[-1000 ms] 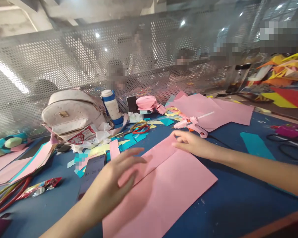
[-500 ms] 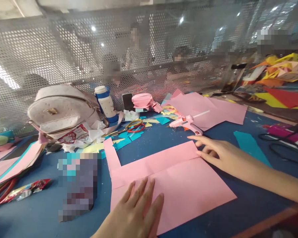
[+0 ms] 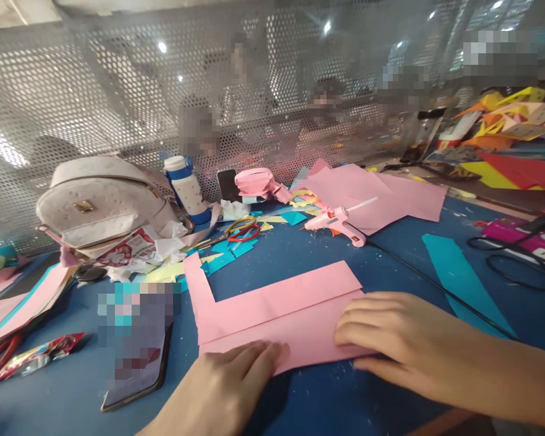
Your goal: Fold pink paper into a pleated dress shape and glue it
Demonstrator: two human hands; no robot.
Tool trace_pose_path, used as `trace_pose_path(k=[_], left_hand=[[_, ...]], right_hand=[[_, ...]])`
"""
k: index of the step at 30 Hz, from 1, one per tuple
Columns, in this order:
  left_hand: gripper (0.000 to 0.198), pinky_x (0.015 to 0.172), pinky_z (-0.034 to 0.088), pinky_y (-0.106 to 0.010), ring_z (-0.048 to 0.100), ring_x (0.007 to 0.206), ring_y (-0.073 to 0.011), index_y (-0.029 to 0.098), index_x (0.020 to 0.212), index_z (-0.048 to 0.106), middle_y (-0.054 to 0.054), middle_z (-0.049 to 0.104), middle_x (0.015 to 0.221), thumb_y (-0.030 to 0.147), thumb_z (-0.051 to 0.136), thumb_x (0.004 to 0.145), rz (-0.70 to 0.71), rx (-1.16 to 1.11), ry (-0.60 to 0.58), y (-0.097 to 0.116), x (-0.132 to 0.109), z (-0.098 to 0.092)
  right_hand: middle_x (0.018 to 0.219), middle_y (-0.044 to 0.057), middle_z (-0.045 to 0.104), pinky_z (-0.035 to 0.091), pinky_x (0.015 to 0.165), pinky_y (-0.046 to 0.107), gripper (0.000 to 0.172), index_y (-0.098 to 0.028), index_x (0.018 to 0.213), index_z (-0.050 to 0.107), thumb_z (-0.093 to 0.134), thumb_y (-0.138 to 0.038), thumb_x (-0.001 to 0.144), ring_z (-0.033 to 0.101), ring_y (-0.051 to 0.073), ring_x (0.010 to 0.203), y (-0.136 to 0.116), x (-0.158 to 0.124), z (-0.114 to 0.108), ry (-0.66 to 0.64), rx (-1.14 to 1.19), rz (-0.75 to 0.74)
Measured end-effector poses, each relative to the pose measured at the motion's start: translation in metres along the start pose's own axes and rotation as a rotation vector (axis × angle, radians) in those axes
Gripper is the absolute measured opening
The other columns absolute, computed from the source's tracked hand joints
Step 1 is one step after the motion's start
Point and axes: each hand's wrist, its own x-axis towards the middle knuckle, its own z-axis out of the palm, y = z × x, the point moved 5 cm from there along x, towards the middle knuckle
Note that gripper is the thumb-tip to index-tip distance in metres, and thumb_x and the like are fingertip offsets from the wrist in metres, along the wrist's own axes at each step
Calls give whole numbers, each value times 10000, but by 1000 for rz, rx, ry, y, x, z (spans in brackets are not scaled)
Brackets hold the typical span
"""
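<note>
Pink paper (image 3: 300, 324) lies in front of me, its near side lifted and folded back away from me. At the left end of that near edge my left hand (image 3: 236, 381) is closed on the paper, fingers bent together. My right hand (image 3: 390, 339) grips the right end, fingers on top and thumb along the underside of the edge. A pink strip (image 3: 281, 300) with an arm pointing up at its left end runs along the far side of the paper. Beyond it rests a pink glue gun (image 3: 336, 224), its black cord trailing right.
A phone (image 3: 145, 357) with a blurred screen lies left of the paper. Behind stand a pale backpack (image 3: 104, 206), a bottle (image 3: 186, 188), scissors (image 3: 243, 230) and paper scraps. Pink sheets (image 3: 390, 194), a teal strip (image 3: 458, 272) and a magenta power strip (image 3: 518, 239) lie right.
My right hand has come from the far right corner to the near edge. My left hand, flat before, now grips that edge. The paper's near side has been brought up and away from me.
</note>
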Motion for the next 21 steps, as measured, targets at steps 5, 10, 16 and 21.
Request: trace_pose_path(k=[5, 10, 16, 21], left_hand=[[517, 511, 583, -250, 741, 741, -184, 90, 1394, 419, -159, 592, 1327, 38, 310, 891, -67, 112, 8, -9, -1, -5], [452, 877, 563, -457, 629, 1139, -321, 71, 1325, 526, -185, 537, 1373, 58, 368, 902, -6, 334, 74, -9, 3, -6], [616, 997, 485, -415, 505, 1286, -312, 27, 1362, 483, -158, 490, 1428, 495, 406, 968, 4, 285, -4, -6, 4, 23], [694, 1041, 444, -398, 400, 1370, -293, 49, 1431, 396, -152, 442, 1467, 562, 314, 970, -23, 195, -5, -12, -1, 42]], right_hand=[[737, -13, 656, 373, 609, 276, 232, -221, 797, 578, 436, -250, 978, 626, 165, 689, 21, 23, 5, -176, 98, 137], [659, -10, 616, 288, 564, 280, 290, -210, 732, 534, 399, -264, 983, 571, 171, 610, 28, 43, 8, -232, 80, 155], [676, -10, 624, 290, 600, 285, 297, -201, 698, 499, 404, -250, 974, 574, 170, 659, 35, 49, 28, -274, 87, 114], [644, -26, 579, 293, 564, 266, 295, -198, 676, 470, 439, -256, 964, 520, 137, 607, 46, 52, 30, -240, 179, 151]])
